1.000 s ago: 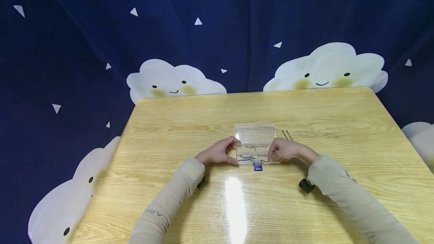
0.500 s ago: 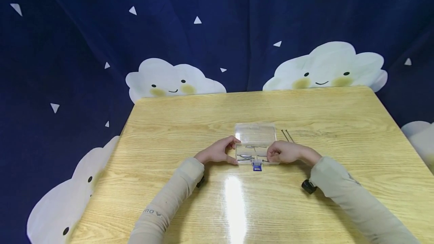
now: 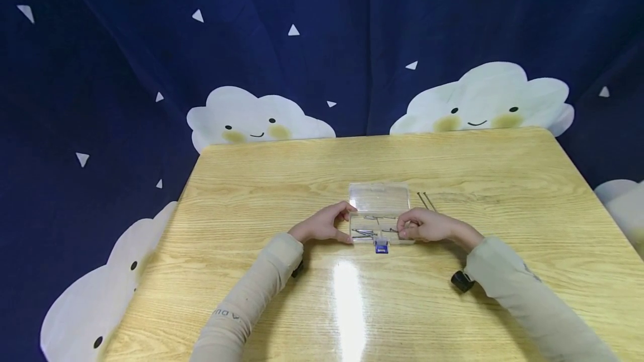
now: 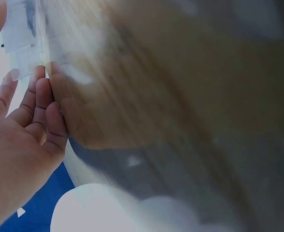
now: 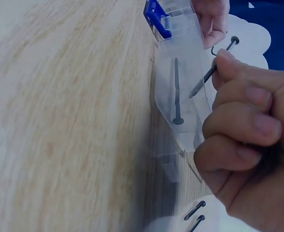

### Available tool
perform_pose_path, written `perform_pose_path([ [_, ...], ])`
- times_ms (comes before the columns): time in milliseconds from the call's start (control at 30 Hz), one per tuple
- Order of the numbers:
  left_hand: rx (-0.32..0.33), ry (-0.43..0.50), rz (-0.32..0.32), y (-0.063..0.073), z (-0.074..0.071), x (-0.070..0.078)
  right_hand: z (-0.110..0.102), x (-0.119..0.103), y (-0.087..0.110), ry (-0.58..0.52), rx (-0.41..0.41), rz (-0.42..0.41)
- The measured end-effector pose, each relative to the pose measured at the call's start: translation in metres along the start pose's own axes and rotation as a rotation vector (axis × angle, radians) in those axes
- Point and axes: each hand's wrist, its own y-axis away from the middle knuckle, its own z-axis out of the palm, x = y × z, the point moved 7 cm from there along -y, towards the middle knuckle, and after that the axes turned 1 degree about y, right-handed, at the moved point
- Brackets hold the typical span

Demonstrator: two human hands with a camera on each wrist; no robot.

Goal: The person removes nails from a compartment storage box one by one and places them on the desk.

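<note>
A clear plastic box (image 3: pixel 356 224) lies with its lid tipped back, nails inside its compartments. My left hand (image 3: pixel 327 223) holds its left end, thumb at the front corner and index finger at the back corner. In the left wrist view, the left fingertips (image 4: pixel 38 72) meet the box's edge. My right hand (image 3: pixel 425 224) is over the right end, its thumb and index finger pinching a nail (image 5: pixel 208 78). That nail slants, head up and point down toward the compartment. Below it another nail (image 5: pixel 177 92) lies in the box. Several nails (image 3: pixel 364 233) fill the front left compartment.
Two long nails (image 3: pixel 425 201) lie on the wooden table (image 3: pixel 261 183), behind the right hand. The clear lid (image 3: pixel 379 198) rests behind the box. A blue latch (image 3: pixel 382 247) juts from the box's front edge. A dark curtain (image 3: pixel 352 43) hangs beyond the table.
My right hand has risen slightly and its wrist has shifted right, away from the box's front edge. The left hand and the box stay in place.
</note>
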Motion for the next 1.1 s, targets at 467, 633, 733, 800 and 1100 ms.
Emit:
perform_pose_path([
  [467,-0.001,0.008,-0.006,-0.001,0.002,-0.001,-0.006,0.004,0.009,-0.205,0.047,0.045],
  [633,0.001,0.011,-0.017,-0.001,0.002,-0.002,-0.008,0.008,0.012,-0.241,0.062,0.068],
  [733,0.001,0.01,-0.02,-0.001,0.002,-0.002,-0.01,0.009,0.015,-0.241,0.082,0.08],
  [800,-0.002,0.017,-0.014,0.001,0.001,0.004,-0.012,0.009,0.017,-0.24,0.092,0.079],
  [1100,-0.003,0.009,-0.018,0.0,0.002,-0.002,-0.02,0.018,0.025,-0.263,0.126,0.123],
])
